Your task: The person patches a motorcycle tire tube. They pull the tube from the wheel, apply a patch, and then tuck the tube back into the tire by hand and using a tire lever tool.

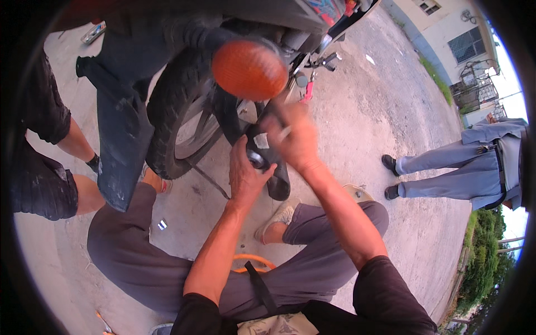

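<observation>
My left hand (pixel 247 174) curves its fingers and thumb around a round dark part with a shiny metal face (pixel 257 159), beside the motorcycle's black exhaust muffler (pixel 278 184). Just above it to the right, my right hand (pixel 295 137) is closed in a fist and smeared by motion. A short pale, stick-like thing shows at its fingers, too blurred to name. An orange turn-signal lens (pixel 249 70) hangs over both hands. Behind them stands the rear wheel with its black tyre (pixel 165 117), partly covered by a dusty black mudguard (pixel 125 139).
My bent legs (pixel 312 268) straddle the work area, with an orange ring-shaped thing (pixel 254 258) between them. At the left, another person's bare knee (pixel 88 195) is close to the mudguard. A person in grey trousers (pixel 446 162) stands at the right on the concrete ground (pixel 391 234).
</observation>
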Demonstrator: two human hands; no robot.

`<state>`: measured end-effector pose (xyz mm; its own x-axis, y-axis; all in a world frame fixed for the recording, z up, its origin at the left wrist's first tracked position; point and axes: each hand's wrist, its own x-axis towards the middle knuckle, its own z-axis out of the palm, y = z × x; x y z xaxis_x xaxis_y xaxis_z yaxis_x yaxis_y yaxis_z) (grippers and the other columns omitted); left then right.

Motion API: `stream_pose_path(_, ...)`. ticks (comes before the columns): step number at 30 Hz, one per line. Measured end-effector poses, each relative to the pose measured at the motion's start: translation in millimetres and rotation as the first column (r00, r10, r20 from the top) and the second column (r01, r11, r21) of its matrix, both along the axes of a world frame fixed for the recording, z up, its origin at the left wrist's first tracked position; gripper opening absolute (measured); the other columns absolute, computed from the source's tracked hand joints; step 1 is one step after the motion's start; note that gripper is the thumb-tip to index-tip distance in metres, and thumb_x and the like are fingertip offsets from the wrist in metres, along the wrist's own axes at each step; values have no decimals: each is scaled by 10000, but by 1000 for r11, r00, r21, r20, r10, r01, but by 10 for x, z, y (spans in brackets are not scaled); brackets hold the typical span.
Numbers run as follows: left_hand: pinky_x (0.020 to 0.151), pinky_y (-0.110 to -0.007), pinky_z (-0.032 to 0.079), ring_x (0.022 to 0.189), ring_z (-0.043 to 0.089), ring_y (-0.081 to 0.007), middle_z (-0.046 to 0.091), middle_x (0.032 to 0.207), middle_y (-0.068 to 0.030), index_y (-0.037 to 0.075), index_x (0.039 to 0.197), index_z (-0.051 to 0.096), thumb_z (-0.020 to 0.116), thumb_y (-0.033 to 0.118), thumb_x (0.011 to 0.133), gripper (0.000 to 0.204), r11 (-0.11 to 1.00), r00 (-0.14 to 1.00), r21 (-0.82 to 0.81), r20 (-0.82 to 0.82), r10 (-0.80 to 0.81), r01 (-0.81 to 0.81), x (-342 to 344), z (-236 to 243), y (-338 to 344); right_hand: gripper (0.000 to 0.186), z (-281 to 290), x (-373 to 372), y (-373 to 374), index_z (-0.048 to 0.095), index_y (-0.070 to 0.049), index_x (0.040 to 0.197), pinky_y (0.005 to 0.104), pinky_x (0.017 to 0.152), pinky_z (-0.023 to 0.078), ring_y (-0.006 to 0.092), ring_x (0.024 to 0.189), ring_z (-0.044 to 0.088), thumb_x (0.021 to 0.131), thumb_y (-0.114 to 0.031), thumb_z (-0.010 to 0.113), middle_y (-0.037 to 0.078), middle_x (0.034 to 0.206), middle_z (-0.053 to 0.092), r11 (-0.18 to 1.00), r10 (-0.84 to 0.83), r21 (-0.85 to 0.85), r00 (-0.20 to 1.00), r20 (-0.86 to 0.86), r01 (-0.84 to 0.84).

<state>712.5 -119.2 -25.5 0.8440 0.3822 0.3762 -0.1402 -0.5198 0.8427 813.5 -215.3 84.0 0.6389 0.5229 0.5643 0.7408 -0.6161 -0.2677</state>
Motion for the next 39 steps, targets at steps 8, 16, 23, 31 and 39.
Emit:
stream_pose_path(8,1078,-494,370,1272,427,-436,413,1379,-270,-38,1423,277,899,176,637,1025,1000,999,27,35,7,-8,28,15,147,583,298,137,182,500,-117,1391,462,827,509,428,973,614,894,-374,664,231,1109,568,974,28,-196,918,-396,-115)
stream_pose_path(16,1090,-498,359,1293,413,-438,417,1380,-270,-41,1436,267,899,186,637,1044,1000,1000,-18,28,2,-2,60,-68,44,578,136,72,158,516,-146,1367,463,740,528,411,870,630,853,-318,716,196,1040,568,954,9,-291,971,-237,-79)
stream_pose_path(23,1097,-510,347,1293,405,-448,394,1396,-283,-33,1442,260,896,219,651,1045,999,1000,-41,-6,-9,9,-13,-96,37,628,-103,-13,30,496,-185,1405,467,783,535,431,948,636,854,-425,681,215,1110,561,964,-82,-265,920,-383,-25)
stream_pose_path(31,1102,-500,349,1294,411,-433,395,1397,-268,-22,1442,264,906,208,634,1057,999,1000,-31,5,15,-15,6,-132,82,569,-87,-212,147,541,-121,1353,473,837,514,391,998,628,857,-342,713,202,1075,608,975,-66,-223,934,-351,-16)
stream_pose_path(39,1091,-501,362,1301,404,-447,394,1400,-276,-32,1443,254,901,191,647,1050,1000,999,-16,36,1,0,42,-116,20,610,-121,-149,9,475,-191,1430,469,787,523,425,923,631,885,-382,674,223,1057,574,966,-85,-256,969,-233,23)
